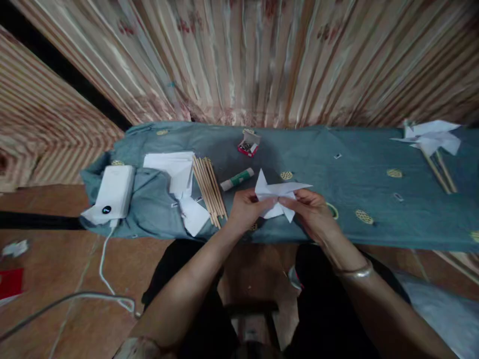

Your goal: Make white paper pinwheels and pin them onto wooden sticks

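Note:
A white paper pinwheel (279,191) with pointed blades is held between both hands just above the near edge of the cloth. My left hand (246,209) pinches it from the left, thumb near its centre. From the right, my right hand (312,208) grips it the same way, its thumb almost meeting the left one. Beyond it lies a green and white glue stick (237,179). Farther back, a small red box (248,143) stands open with small metal pins inside. To the left are several wooden sticks (209,192) side by side.
White paper sheets (168,162) and a loose folded piece (193,214) lie left of the sticks. A white power bank (115,192) with a cable (103,264) sits at the left end. Finished pinwheels on sticks (434,137) lie far right. A pleated curtain (239,60) hangs behind.

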Demonstrator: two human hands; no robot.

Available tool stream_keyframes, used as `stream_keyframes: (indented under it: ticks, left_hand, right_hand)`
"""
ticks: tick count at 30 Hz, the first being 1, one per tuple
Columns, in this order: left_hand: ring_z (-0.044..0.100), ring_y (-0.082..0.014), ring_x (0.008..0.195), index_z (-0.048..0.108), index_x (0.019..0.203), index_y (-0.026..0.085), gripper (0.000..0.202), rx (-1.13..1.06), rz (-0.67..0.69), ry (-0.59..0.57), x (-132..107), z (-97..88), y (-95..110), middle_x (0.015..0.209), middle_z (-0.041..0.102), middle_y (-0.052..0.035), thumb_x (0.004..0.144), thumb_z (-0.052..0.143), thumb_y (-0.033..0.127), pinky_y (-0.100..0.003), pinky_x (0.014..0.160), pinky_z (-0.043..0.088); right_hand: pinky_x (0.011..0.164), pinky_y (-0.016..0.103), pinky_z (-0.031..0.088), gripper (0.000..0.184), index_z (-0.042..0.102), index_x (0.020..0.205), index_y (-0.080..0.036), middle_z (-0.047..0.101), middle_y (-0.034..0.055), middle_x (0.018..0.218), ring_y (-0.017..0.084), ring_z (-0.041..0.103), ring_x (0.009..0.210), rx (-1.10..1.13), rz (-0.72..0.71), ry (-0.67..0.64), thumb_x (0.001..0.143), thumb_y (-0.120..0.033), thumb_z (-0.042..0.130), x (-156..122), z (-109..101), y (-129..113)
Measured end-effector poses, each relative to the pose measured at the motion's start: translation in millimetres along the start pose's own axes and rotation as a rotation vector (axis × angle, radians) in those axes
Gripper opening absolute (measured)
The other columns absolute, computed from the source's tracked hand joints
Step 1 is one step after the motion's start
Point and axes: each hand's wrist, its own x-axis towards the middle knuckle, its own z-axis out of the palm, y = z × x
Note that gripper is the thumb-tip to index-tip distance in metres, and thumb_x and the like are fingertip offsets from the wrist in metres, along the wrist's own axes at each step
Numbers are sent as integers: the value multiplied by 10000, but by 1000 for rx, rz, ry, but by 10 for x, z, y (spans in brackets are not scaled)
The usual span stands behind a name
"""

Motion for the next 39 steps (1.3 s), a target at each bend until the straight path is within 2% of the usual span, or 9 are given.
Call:
stream_keyframes:
  ticks: [4, 10, 16, 25, 30, 39]
  left_hand:
    - [543, -104, 555, 726, 668, 131, 318, -6, 14, -18, -12, 3, 23, 620, 673, 1, 481, 860, 351, -235, 566, 434]
    - [548, -100, 543, 722, 659, 132, 308, -37, 13, -23, -6, -8, 1, 616, 679, -1, 485, 865, 342, -228, 566, 433]
    - [564, -108, 556, 732, 708, 123, 298, 8, 19, -7, -4, -39, -20, 644, 689, -11, 528, 854, 327, -231, 576, 429]
    - [576, -111, 558, 742, 734, 124, 283, 12, -7, -7, -8, -48, -17, 647, 694, -10, 534, 845, 296, -229, 567, 433]
    - [556, -101, 536, 728, 683, 129, 278, -15, -24, -30, -5, -42, 7, 619, 682, 0, 507, 858, 300, -229, 565, 437]
    - [565, -106, 556, 729, 690, 127, 289, -22, -71, -45, -7, -33, 13, 637, 686, -7, 500, 859, 303, -230, 580, 433]
  right_hand:
    - [542, 218, 484, 283, 741, 650, -243, 731, -34, 660, 102, 607, 554, -1, -2, -1, 472, -371, 920, -4, -1, 7]
    - [573, 234, 497, 271, 757, 719, -250, 740, -25, 695, 116, 625, 596, -5, -6, -21, 523, -365, 904, -7, -12, 20]
    - [553, 239, 494, 266, 744, 671, -241, 744, -21, 693, 120, 621, 570, 0, 15, -13, 494, -345, 914, 1, -15, 31]
    - [617, 265, 523, 262, 733, 630, -228, 711, -14, 627, 154, 643, 593, -35, 75, -110, 492, -365, 908, -16, 22, -44]
    - [547, 255, 495, 283, 700, 584, -226, 679, -24, 575, 134, 597, 521, -42, 68, -74, 461, -359, 919, -6, 10, -27]
    - [593, 237, 525, 313, 725, 633, -231, 688, -32, 597, 124, 627, 579, -8, 56, -39, 452, -394, 922, -11, 26, -50]
